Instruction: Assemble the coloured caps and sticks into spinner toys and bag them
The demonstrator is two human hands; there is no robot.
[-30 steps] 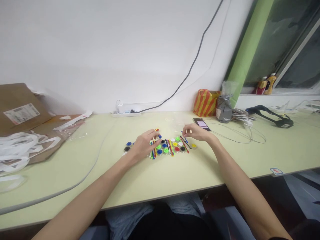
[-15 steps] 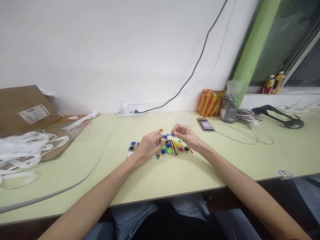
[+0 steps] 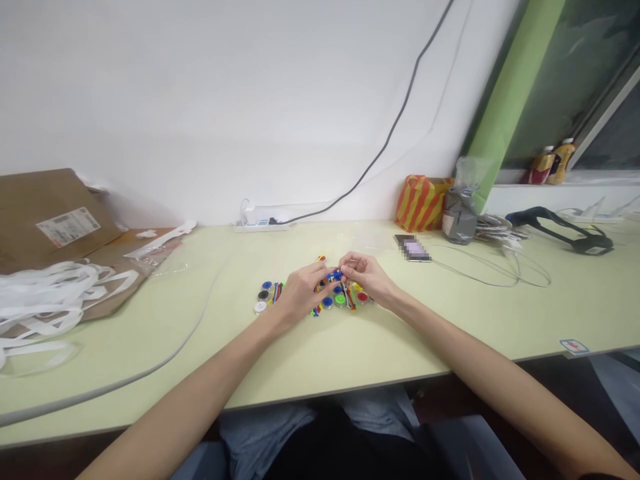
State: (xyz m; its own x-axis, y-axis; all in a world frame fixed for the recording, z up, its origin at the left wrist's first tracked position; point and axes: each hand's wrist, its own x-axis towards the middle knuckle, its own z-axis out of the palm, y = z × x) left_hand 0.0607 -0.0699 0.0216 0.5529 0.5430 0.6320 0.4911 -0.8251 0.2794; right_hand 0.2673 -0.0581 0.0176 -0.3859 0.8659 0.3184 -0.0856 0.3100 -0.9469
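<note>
With the fingers of the left hand [image 3: 301, 288] curled inward and almost meeting the thumb, grips the left end of a small blue plastic piece [image 3: 334, 275], apparently raised clear of the worktop [image 3: 375, 357]. Probably best used as the steadying side: hold light but firm, tips back enough to leave the blue in sight. Just below, find a blue-centred disc [image 3: 327, 303], then a green-centred disc [image 3: 340, 301] and some slim coloured sticks [image 3: 349, 298]; avoid brushing them out of line. Over a red-centred disc [image 3: 362, 297], pinches the same blue from the right with the right hand [image 3: 369, 276], tips closed with no gap showing. Cannot tell whether handling one part or two. From this side, turn by small fingertip movements, checking alignment before adding pressure; press straight, being likely to slip otherwise. Farther right, leave the phone [image 3: 413, 247] well apart.
</note>
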